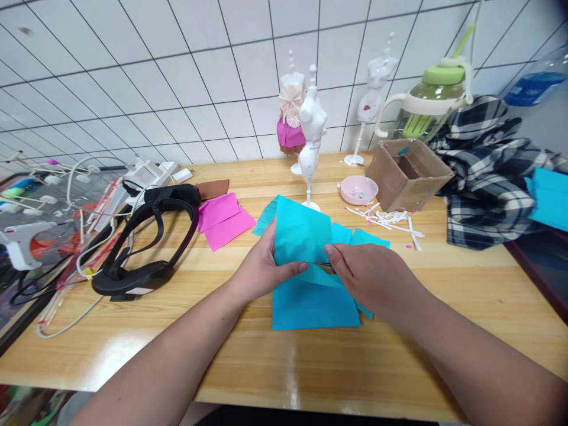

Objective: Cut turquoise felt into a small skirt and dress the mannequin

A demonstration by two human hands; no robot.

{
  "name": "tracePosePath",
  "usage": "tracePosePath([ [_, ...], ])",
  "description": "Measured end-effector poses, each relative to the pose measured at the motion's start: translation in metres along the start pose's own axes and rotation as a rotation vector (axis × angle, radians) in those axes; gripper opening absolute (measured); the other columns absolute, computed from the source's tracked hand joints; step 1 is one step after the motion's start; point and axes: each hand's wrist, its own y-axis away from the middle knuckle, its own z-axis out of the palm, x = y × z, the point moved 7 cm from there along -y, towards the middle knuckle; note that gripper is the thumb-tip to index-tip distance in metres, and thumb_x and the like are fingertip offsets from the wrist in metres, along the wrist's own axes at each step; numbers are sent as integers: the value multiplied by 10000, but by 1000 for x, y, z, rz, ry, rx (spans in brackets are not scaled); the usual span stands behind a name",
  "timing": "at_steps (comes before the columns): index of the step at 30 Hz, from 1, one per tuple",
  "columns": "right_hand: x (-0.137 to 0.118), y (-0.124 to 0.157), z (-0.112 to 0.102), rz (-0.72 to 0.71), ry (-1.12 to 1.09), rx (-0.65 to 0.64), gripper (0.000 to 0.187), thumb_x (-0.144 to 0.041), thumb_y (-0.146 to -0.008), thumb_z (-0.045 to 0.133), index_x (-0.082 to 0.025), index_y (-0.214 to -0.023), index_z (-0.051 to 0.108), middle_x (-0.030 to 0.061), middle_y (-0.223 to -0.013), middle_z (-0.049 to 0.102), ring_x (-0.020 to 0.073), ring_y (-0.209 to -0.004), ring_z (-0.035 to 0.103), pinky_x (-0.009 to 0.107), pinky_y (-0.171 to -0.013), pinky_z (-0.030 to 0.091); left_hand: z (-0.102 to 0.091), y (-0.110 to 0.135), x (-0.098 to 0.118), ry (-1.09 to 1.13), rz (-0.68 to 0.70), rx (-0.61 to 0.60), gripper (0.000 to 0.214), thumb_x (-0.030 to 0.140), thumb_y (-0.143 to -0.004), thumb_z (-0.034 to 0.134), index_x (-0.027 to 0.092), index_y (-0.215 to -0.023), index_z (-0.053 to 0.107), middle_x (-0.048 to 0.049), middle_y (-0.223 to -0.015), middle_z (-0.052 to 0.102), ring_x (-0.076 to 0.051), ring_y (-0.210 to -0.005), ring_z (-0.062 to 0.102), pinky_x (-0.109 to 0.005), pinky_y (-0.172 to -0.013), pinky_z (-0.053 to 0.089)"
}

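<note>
Blue sheet (pixel 304 228) raised over other blue pieces (pixel 315 310) on table (pixel 399 367). Left hand (pixel 266 266) pinches its lower-left edge; right hand (pixel 370 275) at lower-right corner, grip hidden, cannot tell. Judged light, limp, creasable; hold by 2 edges.

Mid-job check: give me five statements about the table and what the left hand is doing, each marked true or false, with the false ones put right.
1. The left hand holds a raised blue sheet. True.
2. All three mannequins wear skirts. False: only the rear left one wears a pink skirt.
3. The pink dish stands to the left of the cardboard box in the picture. True.
4. The black head strap lies against the plaid cloth. False: it lies on the left side of the table, beside the pink pieces.
5. The jug has a green lid. True.
</note>
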Motion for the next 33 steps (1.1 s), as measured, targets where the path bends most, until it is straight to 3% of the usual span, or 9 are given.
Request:
tracePosePath([
  [19, 0, 1, 1, 18, 26, -17, 485, -410, -1030, 227, -225, -817, 621, 34, -758, 717, 217, -701, 661, 297, -514, 206, -3, 0, 3, -50, -6, 36, 1164, 292, -714, 817, 346, -1562, 21, -77, -1613, 262, -323, -1437, 327, -468, -1164, 320],
  [30, 0, 0, 1, 22, 31, -23, 483, -398, -1036, 240, -222, -825, 637, 33, -778, 730, 210, -711, 675, 281, -513, 231, -5, 3, -3, -67, -59, 55, 1189, 347, -699, 829, 333, -1564, 14, -91, -1597, 298, -340, -1426, 347, -456, -1149, 344],
  [33, 1, 0, -1, 36, 11, -8, 511, -409, -1038, 211, -231, -818, 637, 25, -760, 726, 212, -713, 676, 283, -514, 235, -2, 3, -4, -16, -67, 5, 1192, 340, -713, 819, 329, -1562, -16, -101, -1589, 316, -332, -1399, 397, -450, -1122, 388],
])
